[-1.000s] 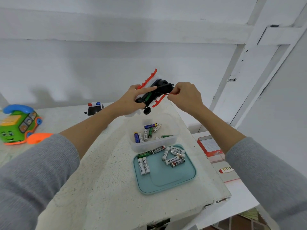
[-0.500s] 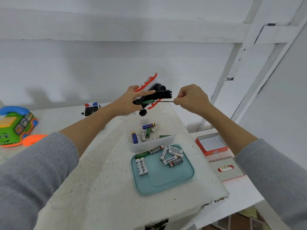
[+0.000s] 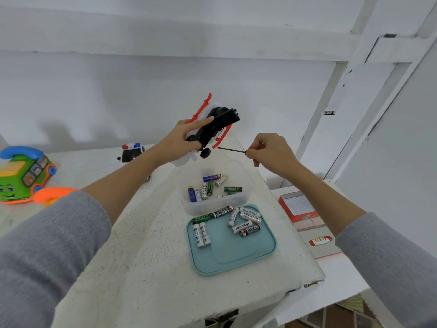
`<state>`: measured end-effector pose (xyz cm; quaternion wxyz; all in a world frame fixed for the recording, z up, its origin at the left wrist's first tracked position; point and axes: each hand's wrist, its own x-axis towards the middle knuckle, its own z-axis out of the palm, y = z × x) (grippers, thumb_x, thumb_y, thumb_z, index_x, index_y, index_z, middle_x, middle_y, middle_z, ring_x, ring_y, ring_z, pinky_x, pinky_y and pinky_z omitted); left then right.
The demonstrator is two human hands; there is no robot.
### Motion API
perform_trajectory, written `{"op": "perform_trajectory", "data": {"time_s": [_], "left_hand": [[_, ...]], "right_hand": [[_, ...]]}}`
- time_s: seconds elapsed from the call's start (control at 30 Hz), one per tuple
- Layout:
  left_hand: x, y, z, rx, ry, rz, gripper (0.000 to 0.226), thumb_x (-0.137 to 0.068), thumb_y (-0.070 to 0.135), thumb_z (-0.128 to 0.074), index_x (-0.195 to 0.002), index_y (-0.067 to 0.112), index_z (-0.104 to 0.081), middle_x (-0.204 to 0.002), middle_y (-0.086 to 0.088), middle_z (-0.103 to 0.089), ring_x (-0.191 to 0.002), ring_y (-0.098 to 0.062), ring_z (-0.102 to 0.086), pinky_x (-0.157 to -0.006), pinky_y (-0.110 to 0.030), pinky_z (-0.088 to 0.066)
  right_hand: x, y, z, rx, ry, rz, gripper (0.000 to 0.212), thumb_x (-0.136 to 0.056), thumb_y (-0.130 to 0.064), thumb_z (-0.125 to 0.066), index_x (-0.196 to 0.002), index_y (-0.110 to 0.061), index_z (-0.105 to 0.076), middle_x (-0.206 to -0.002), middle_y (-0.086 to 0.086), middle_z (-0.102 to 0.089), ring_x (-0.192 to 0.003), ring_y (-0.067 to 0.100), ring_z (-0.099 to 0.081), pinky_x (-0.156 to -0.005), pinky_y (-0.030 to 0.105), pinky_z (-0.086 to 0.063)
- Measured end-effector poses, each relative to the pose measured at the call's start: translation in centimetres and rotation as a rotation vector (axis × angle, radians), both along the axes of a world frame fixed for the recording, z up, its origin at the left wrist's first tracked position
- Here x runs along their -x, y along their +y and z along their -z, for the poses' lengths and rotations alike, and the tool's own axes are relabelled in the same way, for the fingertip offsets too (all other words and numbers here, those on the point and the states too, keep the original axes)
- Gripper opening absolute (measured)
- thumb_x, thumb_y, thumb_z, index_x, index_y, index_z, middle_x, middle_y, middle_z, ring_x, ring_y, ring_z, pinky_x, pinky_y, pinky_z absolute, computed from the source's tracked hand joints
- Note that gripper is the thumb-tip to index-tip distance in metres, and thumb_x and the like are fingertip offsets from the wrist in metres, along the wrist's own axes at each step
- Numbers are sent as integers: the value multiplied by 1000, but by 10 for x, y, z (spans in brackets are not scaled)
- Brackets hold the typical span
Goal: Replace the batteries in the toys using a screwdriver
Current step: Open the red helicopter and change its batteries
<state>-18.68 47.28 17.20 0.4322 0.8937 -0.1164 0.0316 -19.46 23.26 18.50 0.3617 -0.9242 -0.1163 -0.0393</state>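
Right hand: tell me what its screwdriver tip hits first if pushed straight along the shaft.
Probably the toy held by the left hand. The right hand aims the screwdriver at its underside; depth is uncertain.

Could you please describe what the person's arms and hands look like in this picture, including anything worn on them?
Both arms wear grey, finely ribbed knit sleeves, the left sleeve and the right sleeve, each pushed up toward the elbow so the forearms are bare. The left hand and right hand are bare too: no gloves, and no rings, watch or bracelets that I can see.
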Motion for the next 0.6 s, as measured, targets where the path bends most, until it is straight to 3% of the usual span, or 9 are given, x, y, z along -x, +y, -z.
{"op": "perform_trajectory", "data": {"time_s": [0.1, 0.17, 0.27, 0.33, 0.4, 0.47, 0.6], "left_hand": [[15, 7, -2, 127, -19, -47, 67, -91, -2, -51, -140, 42, -37, -138, -6, -37, -121, -28, -44, -99, -32, -40], [26, 16, 0, 214, -27, -100, 67, -92, -2, -51, -139, 44, -37, -146, -6, -38, -123, -29, -45, -103, -40, -42], [49, 28, 4, 319, -58, -148, 67, -92, -4, -50, -135, 46, -36, -150, -2, -36, -123, -24, -49, -92, -26, -47], [69, 34, 6, 361, -99, -189, 68, -93, -6, -48, -135, 45, -35, -149, 4, -35, -116, -11, -52, -81, -13, -49], [88, 39, 9, 420, -121, -240, 68, -93, -9, -45, -137, 42, -33, -141, 10, -40, -95, 7, -57, -73, -8, -47], [107, 46, 16, 463, -135, -292, 68, -92, -10, -44, -143, 34, -33, -130, 14, -47, -78, 12, -56, -74, -8, -46], [143, 56, 30, 504, -155, -370, 69, -92, -11, -44, -147, 28, -29, -139, 13, -42, -93, 16, -57, -79, -10, -46]], "right_hand": [[8, 9, 1, -56, 63, -121, 5, -79, -12, -62, -75, -9, -59, -59, 2, -67, -60, 12, -56, -64, 30, -45], [18, 19, 2, -79, 104, -221, 4, -80, -8, -62, -78, -8, -59, -65, 8, -69, -57, 7, -57, -57, 19, -42], [32, 38, 7, -56, 143, -372, 4, -81, -5, -63, -83, -6, -59, -69, 11, -70, -59, 9, -60, -56, 17, -44], [42, 52, 13, -40, 174, -467, 9, -80, -4, -64, -85, -10, -59, -69, 5, -70, -65, 15, -60, -59, 19, -45], [52, 67, 21, -23, 206, -564, 14, -79, -4, -66, -86, -14, -60, -72, -2, -71, -69, 8, -62, -65, 15, -45], [64, 80, 30, 23, 227, -663, 15, -78, -6, -69, -87, -16, -62, -79, -5, -71, -76, 4, -65, -74, 17, -49], [88, 104, 53, 113, 176, -827, 12, -78, -6, -71, -87, -13, -68, -84, -11, -60, -72, -3, -55, -70, 7, -42]]}}
